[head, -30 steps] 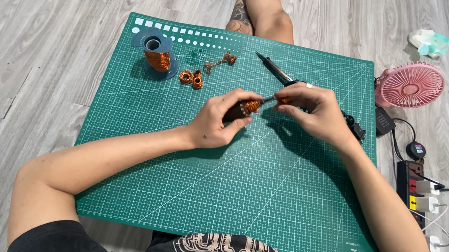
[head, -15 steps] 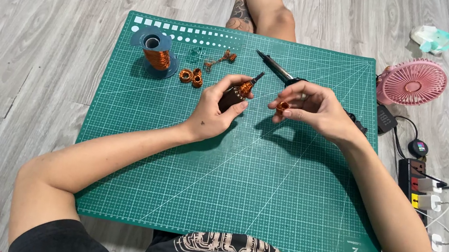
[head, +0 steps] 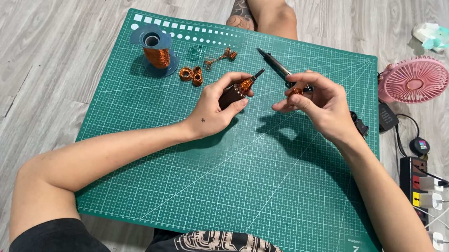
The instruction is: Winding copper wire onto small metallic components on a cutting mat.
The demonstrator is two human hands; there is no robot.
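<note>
copper-wound dark rotor (head: 237, 91) clamped in left hand (head: 216, 110), above green cutting mat (head: 237, 203) | small copper coil (head: 296, 91) pinched in right hand (head: 319, 105) fingertips, apart from rotor | two finished coils (head: 192, 74) by wire spool (head: 156, 52); winding apparently unfinished | grey wood floor (head: 31, 60), pink fan (head: 414, 80), power strip (head: 421, 186)

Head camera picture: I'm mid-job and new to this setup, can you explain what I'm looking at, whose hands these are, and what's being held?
It is one view from a camera worn on the person's head, looking down. No machine: two bare hands over a green cutting mat on a wooden floor. The left hand holds a small dark tool with copper wire. The right hand pinches a small copper coil. On the mat lie a copper wire spool, two loose coils and a soldering iron. Beside the mat: a pink fan and a power strip.
</note>
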